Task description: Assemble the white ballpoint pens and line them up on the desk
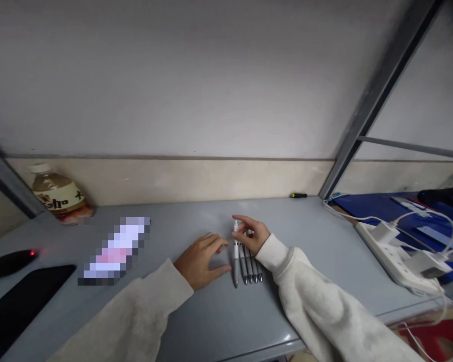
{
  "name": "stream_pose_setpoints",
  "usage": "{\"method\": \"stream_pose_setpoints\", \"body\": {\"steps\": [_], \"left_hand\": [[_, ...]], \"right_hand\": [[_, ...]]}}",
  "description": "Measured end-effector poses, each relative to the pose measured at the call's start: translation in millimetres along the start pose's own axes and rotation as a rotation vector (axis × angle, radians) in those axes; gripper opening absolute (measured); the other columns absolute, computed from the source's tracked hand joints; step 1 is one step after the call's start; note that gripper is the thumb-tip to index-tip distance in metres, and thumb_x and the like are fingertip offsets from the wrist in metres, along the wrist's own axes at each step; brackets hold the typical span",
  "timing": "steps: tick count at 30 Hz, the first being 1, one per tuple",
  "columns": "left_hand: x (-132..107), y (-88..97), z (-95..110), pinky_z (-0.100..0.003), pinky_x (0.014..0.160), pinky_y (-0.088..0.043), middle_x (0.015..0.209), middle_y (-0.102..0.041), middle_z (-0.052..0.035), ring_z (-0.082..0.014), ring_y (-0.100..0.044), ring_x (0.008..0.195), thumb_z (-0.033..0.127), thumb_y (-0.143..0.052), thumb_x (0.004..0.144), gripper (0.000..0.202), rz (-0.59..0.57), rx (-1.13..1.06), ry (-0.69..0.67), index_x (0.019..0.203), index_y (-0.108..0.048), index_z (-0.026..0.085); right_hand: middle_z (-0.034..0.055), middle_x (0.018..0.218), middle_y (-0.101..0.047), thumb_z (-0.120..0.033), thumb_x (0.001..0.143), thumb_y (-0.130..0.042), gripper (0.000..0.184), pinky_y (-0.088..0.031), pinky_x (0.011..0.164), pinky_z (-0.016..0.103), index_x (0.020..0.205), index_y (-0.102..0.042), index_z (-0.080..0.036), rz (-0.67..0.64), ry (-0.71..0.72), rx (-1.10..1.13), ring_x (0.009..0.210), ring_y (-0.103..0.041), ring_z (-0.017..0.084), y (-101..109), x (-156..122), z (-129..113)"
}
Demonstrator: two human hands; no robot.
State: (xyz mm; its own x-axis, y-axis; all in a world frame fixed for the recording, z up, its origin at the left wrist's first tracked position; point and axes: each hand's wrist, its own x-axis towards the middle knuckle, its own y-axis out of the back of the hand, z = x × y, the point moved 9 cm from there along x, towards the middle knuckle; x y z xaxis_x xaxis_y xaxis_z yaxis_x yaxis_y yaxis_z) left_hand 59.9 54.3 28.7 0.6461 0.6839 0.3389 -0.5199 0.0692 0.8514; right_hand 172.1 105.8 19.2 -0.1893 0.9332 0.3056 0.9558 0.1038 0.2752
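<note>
Several grey pens (248,265) lie side by side in a row on the grey table (211,311), tips toward me. My right hand (253,234) rests over their far ends, with thumb and forefinger pinched on the white top of the leftmost pen (236,256). My left hand (202,259) lies just left of the row, palm down, fingers loosely curled on the tabletop with nothing in it. Both arms wear cream sleeves.
A drink bottle (56,193) stands at the back left. A blurred-out flat object (115,249) lies left of centre. A black mouse (7,261) and dark pad (18,306) sit at far left. A white power strip (396,254) with chargers lies right; a small screwdriver (298,195) by the wall.
</note>
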Motion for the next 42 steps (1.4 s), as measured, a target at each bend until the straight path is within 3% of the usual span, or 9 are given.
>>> {"method": "stream_pose_setpoints", "body": {"steps": [6, 17, 26, 35, 42], "left_hand": [[0.0, -6.2, 8.1, -0.033, 0.072, -0.043, 0.081, -0.053, 0.0006, -0.0181, -0.052, 0.077, 0.039, -0.071, 0.064, 0.043, -0.048, -0.048, -0.044, 0.094, -0.049, 0.020], [-0.1, -2.1, 25.3, -0.030, 0.070, -0.041, 0.077, -0.052, 0.0014, -0.0175, -0.049, 0.076, 0.023, -0.067, 0.065, 0.026, 0.037, 0.049, -0.144, 0.082, -0.048, 0.020], [-3.0, -4.9, 41.0, -0.031, 0.071, -0.040, 0.078, -0.055, -0.0008, -0.0199, -0.050, 0.081, 0.024, -0.067, 0.066, 0.024, 0.071, 0.156, -0.254, 0.084, -0.051, 0.019], [-7.2, -14.7, 51.0, -0.032, 0.069, -0.038, 0.082, -0.055, -0.0020, -0.0198, -0.048, 0.079, 0.025, -0.061, 0.071, 0.016, 0.086, 0.285, -0.295, 0.083, -0.052, 0.020], [-8.4, -11.9, 54.6, -0.031, 0.066, -0.038, 0.078, -0.055, -0.0022, -0.0190, -0.048, 0.076, 0.021, -0.061, 0.069, 0.015, 0.135, 0.324, -0.320, 0.081, -0.053, 0.018]], "right_hand": [[-0.0003, 0.063, -0.063, -0.028, 0.063, -0.070, 0.034, -0.042, 0.064, 0.030, 0.096, -0.066, -0.021, 0.055, 0.127, -0.284, 0.065, -0.053, 0.016, 7.2, -0.1, -14.3], [-0.0005, 0.066, -0.066, -0.031, 0.063, -0.070, 0.032, -0.042, 0.070, 0.033, 0.095, -0.066, -0.024, 0.037, 0.153, -0.293, 0.068, -0.057, 0.018, 4.4, 1.3, -12.7], [-0.0007, 0.065, -0.066, -0.032, 0.064, -0.069, 0.031, -0.043, 0.069, 0.032, 0.093, -0.064, -0.022, 0.051, 0.109, -0.280, 0.065, -0.058, 0.017, 5.6, 0.6, -7.3], [-0.0031, 0.057, -0.061, -0.032, 0.062, -0.069, 0.029, -0.042, 0.057, 0.026, 0.088, -0.065, -0.022, 0.054, 0.074, -0.207, 0.054, -0.054, 0.013, 5.1, 1.1, -4.6], [-0.0042, 0.053, -0.058, -0.031, 0.062, -0.069, 0.027, -0.041, 0.053, 0.025, 0.087, -0.065, -0.021, 0.042, 0.057, -0.171, 0.051, -0.052, 0.012, 3.2, 0.7, -5.7]]}}
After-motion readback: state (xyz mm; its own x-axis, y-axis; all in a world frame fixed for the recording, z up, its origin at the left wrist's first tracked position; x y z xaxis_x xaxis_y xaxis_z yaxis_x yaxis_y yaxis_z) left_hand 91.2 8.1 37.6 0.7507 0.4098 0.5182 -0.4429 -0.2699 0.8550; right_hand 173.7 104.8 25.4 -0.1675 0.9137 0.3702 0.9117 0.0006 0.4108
